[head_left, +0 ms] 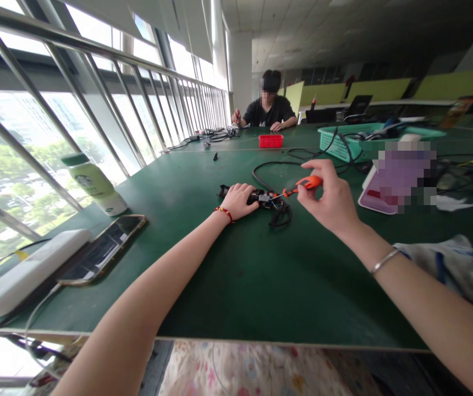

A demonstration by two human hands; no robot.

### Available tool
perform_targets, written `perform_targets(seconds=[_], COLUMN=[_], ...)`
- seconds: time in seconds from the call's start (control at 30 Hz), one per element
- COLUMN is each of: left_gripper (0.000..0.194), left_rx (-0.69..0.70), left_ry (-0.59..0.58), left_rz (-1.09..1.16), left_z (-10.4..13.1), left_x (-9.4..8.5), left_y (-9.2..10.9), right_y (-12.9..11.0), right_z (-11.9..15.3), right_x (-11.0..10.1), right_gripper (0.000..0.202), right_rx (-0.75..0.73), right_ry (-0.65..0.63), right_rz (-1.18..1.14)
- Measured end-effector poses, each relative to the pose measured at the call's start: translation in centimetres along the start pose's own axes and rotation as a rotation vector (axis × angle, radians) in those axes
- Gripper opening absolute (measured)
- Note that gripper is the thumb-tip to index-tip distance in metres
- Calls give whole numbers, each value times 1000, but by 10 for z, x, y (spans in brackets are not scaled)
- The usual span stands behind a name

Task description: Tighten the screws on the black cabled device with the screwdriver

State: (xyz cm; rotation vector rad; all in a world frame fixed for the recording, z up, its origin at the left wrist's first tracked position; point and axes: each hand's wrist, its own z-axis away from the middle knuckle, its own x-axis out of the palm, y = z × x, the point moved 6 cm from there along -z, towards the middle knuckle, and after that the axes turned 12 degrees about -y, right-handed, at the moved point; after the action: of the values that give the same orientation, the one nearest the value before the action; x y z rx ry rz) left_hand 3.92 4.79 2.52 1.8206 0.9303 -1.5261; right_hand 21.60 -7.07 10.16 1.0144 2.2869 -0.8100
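My left hand (240,201) is closed over a black elongated device (254,196) and presses it against the green tabletop. The device's right end is exposed, with metal parts and thin coloured wires (276,203) showing. A black cable (281,223) loops beside that end. In my right hand (330,197) is an orange and black screwdriver (306,185), gripped by its handle. Its thin shaft points left, and the tip is at the exposed end of the device. Whether the tip sits in a screw is too small to tell.
A phone (106,250), a white power strip (34,269) and a bottle (94,184) stand left, by the railing. At right are a phone on a stand (379,201), a cloth (446,264) and a teal basket (335,144) of cables. Beyond a red box (270,142) sits another person (267,107).
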Motion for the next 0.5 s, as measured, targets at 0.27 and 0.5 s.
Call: perform_targets(seconds=[0.27,0.5], left_gripper=[39,42], left_rx=[-5,14], left_ry=[7,7], left_rz=[-42,-17], left_z=[0,0], left_x=[2,2], left_y=[1,0], right_y=[2,-3], right_z=[0,1], right_x=[4,3], right_gripper=[20,25], right_rx=[29,-14], right_ry=[-60,-42], right_rz=[64,53])
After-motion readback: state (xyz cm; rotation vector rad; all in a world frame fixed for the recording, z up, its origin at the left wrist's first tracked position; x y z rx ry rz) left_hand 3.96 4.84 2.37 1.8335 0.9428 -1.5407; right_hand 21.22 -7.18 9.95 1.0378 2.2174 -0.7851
